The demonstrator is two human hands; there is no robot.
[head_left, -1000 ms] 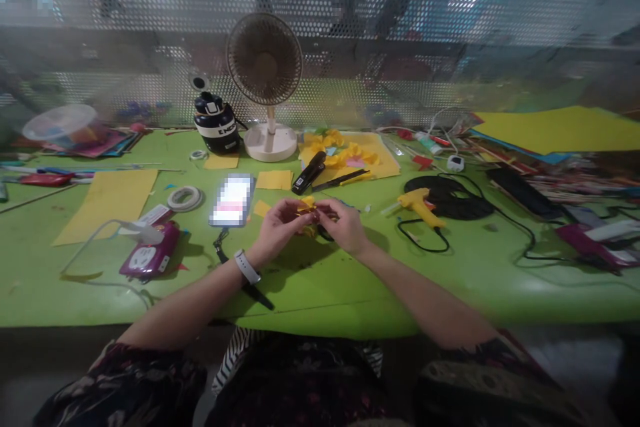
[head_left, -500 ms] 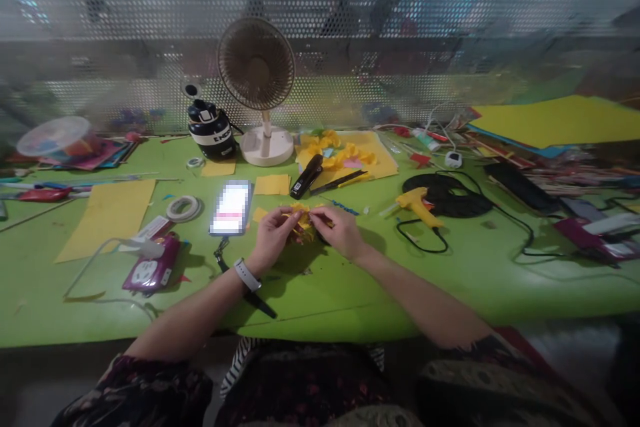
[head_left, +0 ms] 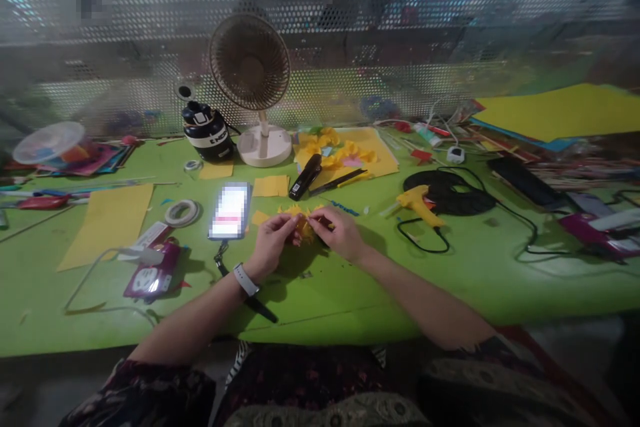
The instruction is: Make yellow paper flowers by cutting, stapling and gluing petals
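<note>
Left of frame: yellow sheet (head_left: 105, 223) flat on green table (head_left: 350, 293), tape roll (head_left: 183, 212) near its right edge, both apart from the hands, likely parked as stock within reach. Left of centre: phone (head_left: 230, 210) face up with screen lit, just beside left hand (head_left: 273, 243), presumably placed for a quick glance. Centre: left hand closed on yellow paper piece (head_left: 303, 225), fingertips pinching its near side, wrist low over the table, seemingly for steadiness. Yellow paper piece held between both hands, at or just above the table; finer form too small to tell. Right of centre: right hand (head_left: 340, 233) clamped on the same piece, thumb and forefinger nipping its upper edge, apparently to counter the other hold. Further right: glue gun (head_left: 417, 203) on its side, nozzle toward the hands, near black cable coil (head_left: 450, 188), well apart from the paper.
</note>
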